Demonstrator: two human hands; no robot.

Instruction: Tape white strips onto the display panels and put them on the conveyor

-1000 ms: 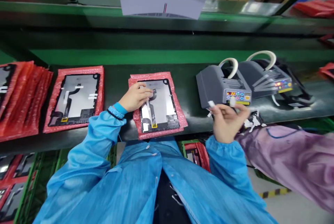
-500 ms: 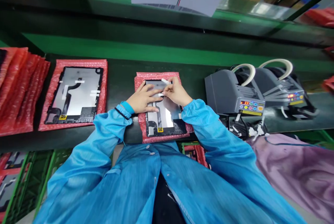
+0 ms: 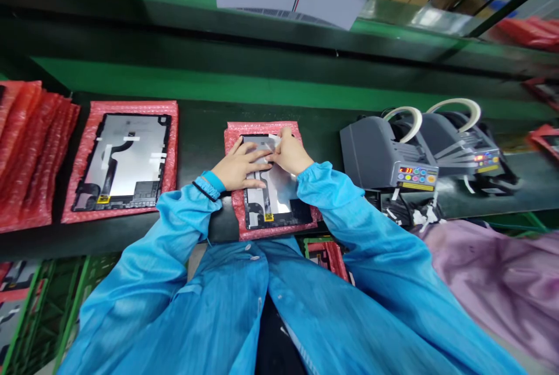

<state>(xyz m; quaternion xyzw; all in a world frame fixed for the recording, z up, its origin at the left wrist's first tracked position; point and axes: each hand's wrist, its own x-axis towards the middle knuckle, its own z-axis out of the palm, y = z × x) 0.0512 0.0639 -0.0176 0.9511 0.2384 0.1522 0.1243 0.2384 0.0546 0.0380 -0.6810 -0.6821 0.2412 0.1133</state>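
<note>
A tablet-like display panel (image 3: 283, 194) lies back side up on a red bubble-wrap bag (image 3: 262, 127) in front of me. It has a silvery back, a black rim and a dark ribbon cable with a yellow label (image 3: 268, 217) near its lower edge. Across the panel's left side my left hand (image 3: 239, 169) rests flat with its fingers spread. My right hand (image 3: 292, 154) is closed over the upper right part, thumb and fingers pinching a white tape strip (image 3: 273, 140). Fingertips of both hands nearly meet, and they hide part of the tape and cable.
Left of me a second display panel (image 3: 123, 156) with white tape pieces lies on red bubble wrap. Beyond it stand several red bubble-wrap bags (image 3: 32, 159). Two grey tape dispensers (image 3: 371, 151) stand on the right. Purple cloth (image 3: 489, 270) is at the lower right.
My right hand has come slightly down and left against the panel, and less of the tape strip shows. My left hand stays in place. The view has shifted a little.
</note>
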